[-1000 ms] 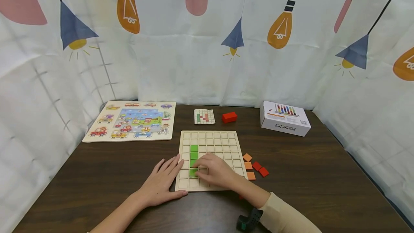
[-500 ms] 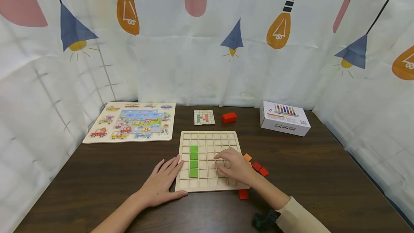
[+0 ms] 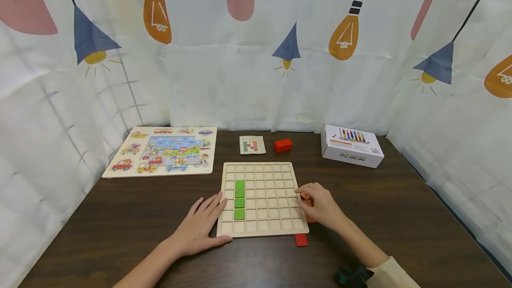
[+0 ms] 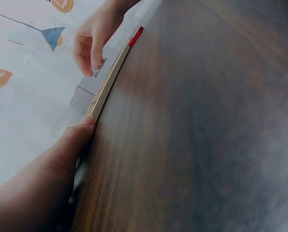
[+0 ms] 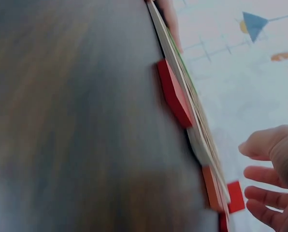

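A wooden grid board (image 3: pixel 276 201) lies flat on the dark table, with several green square tiles (image 3: pixel 239 203) in one column of its cells. My left hand (image 3: pixel 203 226) rests with spread, straight fingers at the board's left edge, the thumb (image 4: pixel 81 128) by its near corner. Over the board's right edge is my right hand (image 3: pixel 323 208), above orange tiles (image 3: pixel 312 218) that it partly covers. In the right wrist view, its thumb and fingers (image 5: pixel 267 197) are loosely bent and apart, with nothing gripped. A red tile (image 3: pixel 301 240) touches the board's near right corner.
Behind the board lie a small pattern card (image 3: pixel 252 145) and a red block (image 3: pixel 283 145). A vehicle picture puzzle (image 3: pixel 136 152) is at the back left, a white box (image 3: pixel 352 148) at the back right. A printed curtain (image 3: pixel 240 83) encloses the table.
My right hand has moved right from the green tiles across the board to the orange tiles. It uncovered the green column and the near red tile, and now hides the other red tiles. My left hand stayed.
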Available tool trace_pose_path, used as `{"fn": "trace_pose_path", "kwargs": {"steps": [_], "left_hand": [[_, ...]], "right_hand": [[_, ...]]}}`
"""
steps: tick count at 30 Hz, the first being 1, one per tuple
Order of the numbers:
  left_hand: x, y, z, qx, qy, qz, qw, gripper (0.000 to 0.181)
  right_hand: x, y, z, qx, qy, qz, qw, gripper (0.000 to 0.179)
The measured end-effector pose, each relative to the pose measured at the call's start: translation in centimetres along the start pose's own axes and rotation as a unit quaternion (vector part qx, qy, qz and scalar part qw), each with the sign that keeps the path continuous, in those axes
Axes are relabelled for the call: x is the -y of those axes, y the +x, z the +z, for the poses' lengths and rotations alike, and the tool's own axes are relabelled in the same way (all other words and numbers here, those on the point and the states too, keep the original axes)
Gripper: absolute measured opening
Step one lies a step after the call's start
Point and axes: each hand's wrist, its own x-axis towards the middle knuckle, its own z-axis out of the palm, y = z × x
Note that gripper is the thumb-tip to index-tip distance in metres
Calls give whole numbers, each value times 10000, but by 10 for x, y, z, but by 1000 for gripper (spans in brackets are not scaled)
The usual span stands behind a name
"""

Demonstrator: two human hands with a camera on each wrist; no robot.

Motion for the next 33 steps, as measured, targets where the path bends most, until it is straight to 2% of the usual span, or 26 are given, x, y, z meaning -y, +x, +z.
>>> {"fn": "trace_pose_path", "kwargs": {"steps": [3,7,13,18,33], "left_hand": [[0,0,0,-5,4,-14,10000,92],[0,0,0,2,0,-19,10000,92],[1,0,-1,9,2,-35,10000,92],[1,0,-1,25,28,-55,10000,92],[0,-1,0,-80,151,-51,9998,92]], "right_hand": [[-7,-8,-5,-56,-16,23,10000,24],[-14,-19,-9,-79,-338,84,9994,26],[-21,-31,-15,30,-629,596,9962,27],[-25,-36,-15,160,-717,849,9937,27],[-30,-39,-11,83,-763,797,9939,24]]}}
